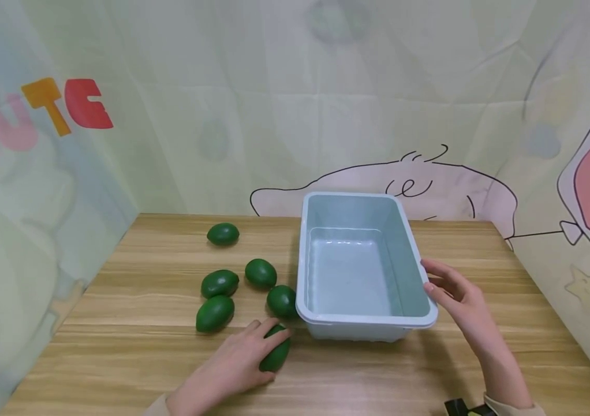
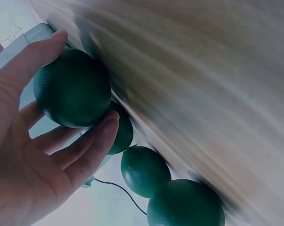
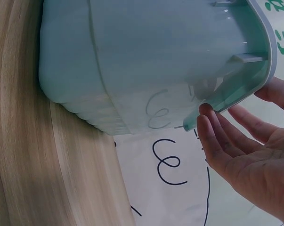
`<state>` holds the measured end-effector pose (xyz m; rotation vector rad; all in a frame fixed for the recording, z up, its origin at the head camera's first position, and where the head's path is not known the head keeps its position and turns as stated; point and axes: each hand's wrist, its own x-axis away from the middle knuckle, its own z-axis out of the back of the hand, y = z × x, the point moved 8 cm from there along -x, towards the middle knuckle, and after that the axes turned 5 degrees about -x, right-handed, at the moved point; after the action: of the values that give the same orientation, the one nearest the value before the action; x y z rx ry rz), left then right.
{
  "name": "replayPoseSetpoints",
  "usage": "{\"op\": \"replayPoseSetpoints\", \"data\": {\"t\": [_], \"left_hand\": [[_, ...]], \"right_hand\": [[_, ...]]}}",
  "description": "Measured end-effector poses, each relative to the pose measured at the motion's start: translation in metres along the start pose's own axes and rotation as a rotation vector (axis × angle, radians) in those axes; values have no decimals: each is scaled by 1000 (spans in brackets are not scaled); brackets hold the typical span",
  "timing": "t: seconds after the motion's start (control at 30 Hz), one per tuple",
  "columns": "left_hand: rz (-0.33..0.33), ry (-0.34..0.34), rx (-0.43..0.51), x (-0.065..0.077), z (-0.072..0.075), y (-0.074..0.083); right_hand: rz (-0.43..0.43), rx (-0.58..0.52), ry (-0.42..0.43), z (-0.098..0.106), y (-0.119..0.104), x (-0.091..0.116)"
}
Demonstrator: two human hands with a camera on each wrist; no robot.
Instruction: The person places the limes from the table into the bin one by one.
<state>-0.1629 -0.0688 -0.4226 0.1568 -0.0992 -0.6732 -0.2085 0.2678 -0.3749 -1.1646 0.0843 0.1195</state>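
Observation:
My left hand grips a dark green lime on the table, just in front of the bin. In the left wrist view, its thumb and fingers stand round the lime. A pale blue plastic bin, with nothing inside, stands right of the limes. My right hand holds the bin's right rim, thumb at the edge and fingertips under the lip in the right wrist view. Another lime sits close against the bin's left side. Further left lie limes and a lime at the back.
The wood-grain table carries everything. A printed cloth hangs behind the table and along both sides, close to the bin's far end. A black strap or device shows at the right wrist.

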Motion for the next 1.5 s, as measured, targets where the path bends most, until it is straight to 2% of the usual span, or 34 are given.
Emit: {"op": "replayPoseSetpoints", "data": {"t": [0.53, 1.03, 1.5], "left_hand": [[-34, 21, -46, 2, 1, 5], [-15, 81, -43, 4, 10, 0], [-6, 108, -25, 6, 18, 2]], "right_hand": [[-7, 6, 2, 0, 1, 0], [-18, 7, 0, 0, 2, 0], [-26, 1, -6, 0, 4, -1]]}}
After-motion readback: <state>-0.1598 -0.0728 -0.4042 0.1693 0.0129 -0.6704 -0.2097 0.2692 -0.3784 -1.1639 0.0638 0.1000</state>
